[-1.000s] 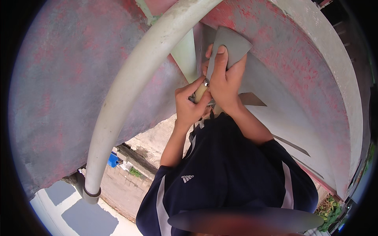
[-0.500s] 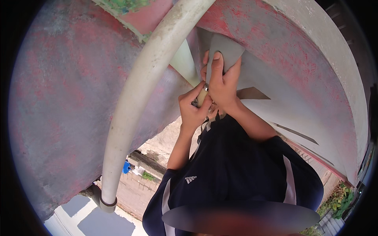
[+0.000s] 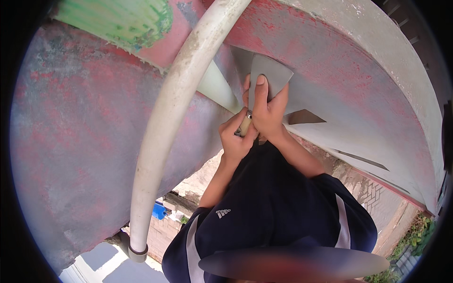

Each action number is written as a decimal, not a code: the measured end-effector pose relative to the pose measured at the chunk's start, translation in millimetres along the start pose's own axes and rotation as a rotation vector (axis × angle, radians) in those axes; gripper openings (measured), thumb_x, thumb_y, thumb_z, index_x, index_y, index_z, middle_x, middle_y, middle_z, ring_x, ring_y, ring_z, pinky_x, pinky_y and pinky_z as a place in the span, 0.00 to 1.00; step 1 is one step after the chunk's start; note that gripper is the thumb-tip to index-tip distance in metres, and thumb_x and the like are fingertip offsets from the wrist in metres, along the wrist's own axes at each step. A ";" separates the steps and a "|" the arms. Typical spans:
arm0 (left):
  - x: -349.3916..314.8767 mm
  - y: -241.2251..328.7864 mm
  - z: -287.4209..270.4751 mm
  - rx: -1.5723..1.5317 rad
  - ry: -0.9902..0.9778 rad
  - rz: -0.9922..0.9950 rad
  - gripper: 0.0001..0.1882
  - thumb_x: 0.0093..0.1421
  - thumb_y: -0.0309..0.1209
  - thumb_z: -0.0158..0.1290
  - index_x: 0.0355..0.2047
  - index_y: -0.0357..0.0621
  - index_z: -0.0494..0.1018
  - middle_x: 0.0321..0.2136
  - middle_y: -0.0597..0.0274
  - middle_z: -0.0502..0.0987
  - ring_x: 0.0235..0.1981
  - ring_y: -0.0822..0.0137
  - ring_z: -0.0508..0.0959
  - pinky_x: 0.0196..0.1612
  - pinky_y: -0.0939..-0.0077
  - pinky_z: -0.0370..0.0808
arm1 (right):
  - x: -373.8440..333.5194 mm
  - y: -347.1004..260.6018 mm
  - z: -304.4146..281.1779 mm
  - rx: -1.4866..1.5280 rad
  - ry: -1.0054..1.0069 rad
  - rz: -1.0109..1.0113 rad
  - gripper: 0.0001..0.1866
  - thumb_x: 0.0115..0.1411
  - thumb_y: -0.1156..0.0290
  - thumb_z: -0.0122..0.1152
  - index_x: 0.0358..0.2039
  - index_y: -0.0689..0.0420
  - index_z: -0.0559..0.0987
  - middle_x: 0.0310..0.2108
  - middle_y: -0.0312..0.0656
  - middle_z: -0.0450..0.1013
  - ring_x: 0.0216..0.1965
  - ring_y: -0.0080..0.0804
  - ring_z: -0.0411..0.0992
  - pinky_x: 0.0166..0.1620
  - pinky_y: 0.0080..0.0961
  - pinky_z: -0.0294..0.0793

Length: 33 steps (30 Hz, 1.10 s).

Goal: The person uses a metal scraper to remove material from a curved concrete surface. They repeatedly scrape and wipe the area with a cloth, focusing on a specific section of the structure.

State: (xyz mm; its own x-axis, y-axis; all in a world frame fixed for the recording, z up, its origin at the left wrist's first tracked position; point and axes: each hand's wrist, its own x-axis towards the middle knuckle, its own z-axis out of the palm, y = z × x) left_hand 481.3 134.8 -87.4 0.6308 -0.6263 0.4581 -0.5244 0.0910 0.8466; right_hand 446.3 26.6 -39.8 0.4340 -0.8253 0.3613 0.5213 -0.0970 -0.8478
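Left hand closed round the scraper's wooden handle. Right hand above it, fingers pressing the grey blade flat onto the red-painted wall, just right of the white pipe. I judge even pressure and a low blade angle work best.

Curving down the frame: a pale pipe. To its left, a worn red-grey wall; at upper left of the pipe, a green painted patch. Near the pipe's lower end, a blue container beside brick ground.
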 end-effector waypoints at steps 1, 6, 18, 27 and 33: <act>1.1 -1.0 -2.0 0.019 -0.012 0.011 0.22 0.50 0.23 0.62 0.46 0.22 0.76 0.32 0.42 0.82 0.32 0.58 0.84 0.36 0.70 0.78 | 0.3 1.5 2.2 0.002 0.015 -0.008 0.09 0.73 0.69 0.44 0.42 0.62 0.64 0.29 0.43 0.71 0.19 0.22 0.66 0.21 0.20 0.66; 7.3 -2.3 -14.1 0.007 -0.033 -0.024 0.22 0.50 0.22 0.62 0.46 0.24 0.76 0.34 0.43 0.82 0.32 0.59 0.84 0.37 0.71 0.78 | 2.1 3.0 12.1 0.037 0.044 -0.028 0.08 0.72 0.70 0.45 0.43 0.62 0.63 0.29 0.44 0.71 0.18 0.23 0.66 0.20 0.20 0.66; 4.1 -12.5 1.0 0.012 0.039 0.018 0.23 0.49 0.23 0.63 0.46 0.25 0.77 0.33 0.43 0.82 0.33 0.58 0.84 0.37 0.71 0.78 | 8.3 7.5 8.3 0.005 0.040 -0.045 0.08 0.72 0.70 0.46 0.42 0.62 0.64 0.28 0.44 0.72 0.18 0.22 0.66 0.19 0.20 0.67; 11.4 13.8 -2.0 -0.031 0.092 -0.027 0.23 0.49 0.23 0.63 0.47 0.24 0.76 0.29 0.47 0.82 0.28 0.64 0.82 0.34 0.74 0.76 | 15.4 -12.9 23.4 -0.161 0.026 -0.087 0.08 0.71 0.69 0.48 0.41 0.62 0.65 0.27 0.42 0.73 0.18 0.21 0.67 0.19 0.19 0.66; 24.0 37.5 0.7 -0.140 0.064 -0.039 0.23 0.51 0.24 0.63 0.47 0.25 0.76 0.27 0.49 0.80 0.26 0.69 0.79 0.32 0.76 0.75 | 30.4 -50.5 24.4 -0.160 0.026 -0.208 0.10 0.71 0.70 0.48 0.44 0.64 0.65 0.26 0.41 0.73 0.19 0.18 0.67 0.20 0.19 0.65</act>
State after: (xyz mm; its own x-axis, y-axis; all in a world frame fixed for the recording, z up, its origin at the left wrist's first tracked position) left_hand 476.4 122.6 -44.8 0.6864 -0.5814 0.4368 -0.4171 0.1773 0.8914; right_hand 451.1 20.0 23.5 0.3094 -0.7922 0.5260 0.4740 -0.3511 -0.8075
